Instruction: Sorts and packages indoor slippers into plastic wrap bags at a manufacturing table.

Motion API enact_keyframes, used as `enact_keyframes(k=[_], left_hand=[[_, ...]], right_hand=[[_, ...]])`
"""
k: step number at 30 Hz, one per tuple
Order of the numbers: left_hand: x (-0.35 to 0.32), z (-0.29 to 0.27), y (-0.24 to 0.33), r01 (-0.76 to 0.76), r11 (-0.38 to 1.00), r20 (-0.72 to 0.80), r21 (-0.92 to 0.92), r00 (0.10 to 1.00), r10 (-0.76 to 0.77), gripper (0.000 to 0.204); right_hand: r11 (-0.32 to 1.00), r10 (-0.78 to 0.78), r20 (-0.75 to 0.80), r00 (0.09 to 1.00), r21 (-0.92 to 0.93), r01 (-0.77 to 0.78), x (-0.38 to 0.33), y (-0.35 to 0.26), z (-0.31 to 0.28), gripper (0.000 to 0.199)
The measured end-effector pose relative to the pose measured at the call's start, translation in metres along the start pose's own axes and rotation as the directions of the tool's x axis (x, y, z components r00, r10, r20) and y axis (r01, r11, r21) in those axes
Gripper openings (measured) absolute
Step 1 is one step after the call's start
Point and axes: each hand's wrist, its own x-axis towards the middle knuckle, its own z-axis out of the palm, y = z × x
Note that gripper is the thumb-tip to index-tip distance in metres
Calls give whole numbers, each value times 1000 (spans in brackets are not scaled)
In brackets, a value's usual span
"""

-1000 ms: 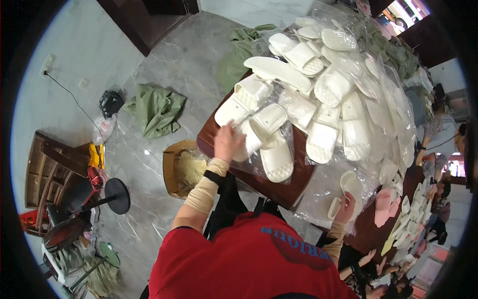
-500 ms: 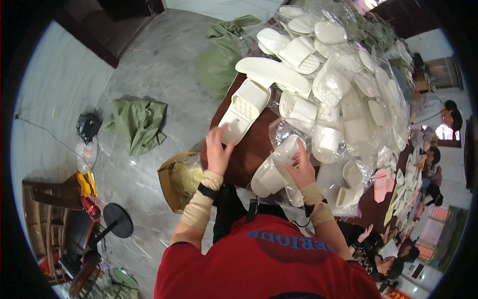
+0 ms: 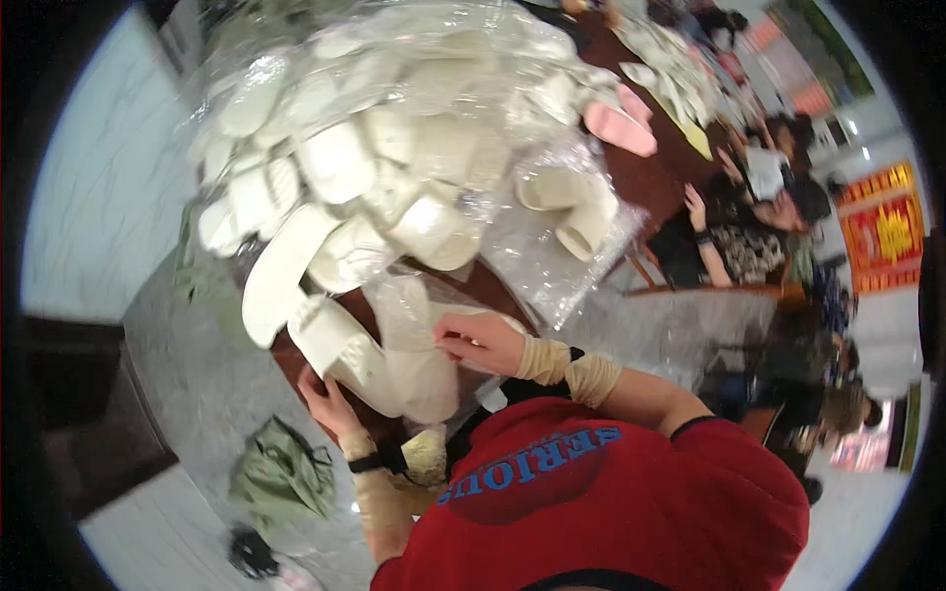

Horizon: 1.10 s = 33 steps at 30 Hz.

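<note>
My left hand (image 3: 330,404) at about 7 o'clock cups a white slipper (image 3: 340,350) from underneath at the table (image 3: 493,286) edge. Just right of it, my right hand (image 3: 483,340) pinches the clear plastic bag (image 3: 409,315) over that slipper. Big pile of bagged slippers (image 3: 384,148) sits up at 12 o'clock.

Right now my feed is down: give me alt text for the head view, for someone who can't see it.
A person in a red top holds a cream slipper in a clear plastic bag, left hand under its end, right hand pinching the top. Beyond, a brown table carries a heap of bagged cream slippers and a pink pair. Other people sit at right.
</note>
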Motion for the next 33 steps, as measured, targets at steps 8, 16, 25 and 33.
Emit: enact_keyframes(k=[8, 16, 25, 33], left_hand=[[-26, -10, -59, -237, 948, 259, 211, 949, 179, 36], [-53, -10, 2, -85, 973, 160, 216, 986, 50, 41], [-182, -36, 12, 159, 899, -101, 407, 986, -129, 30], [-358, -55, -26, 431, 699, -146, 571, 891, -430, 24]], right_hand=[[840, 9, -359, 933, 509, 188, -57, -49, -77, 8], [923, -56, -618, 785, 267, 276, -101, -52, -201, 10], [952, -76, -723, 687, 152, 266, -104, 44, -304, 14], [974, -15, -631, 775, 165, 153, -95, 94, -302, 21]])
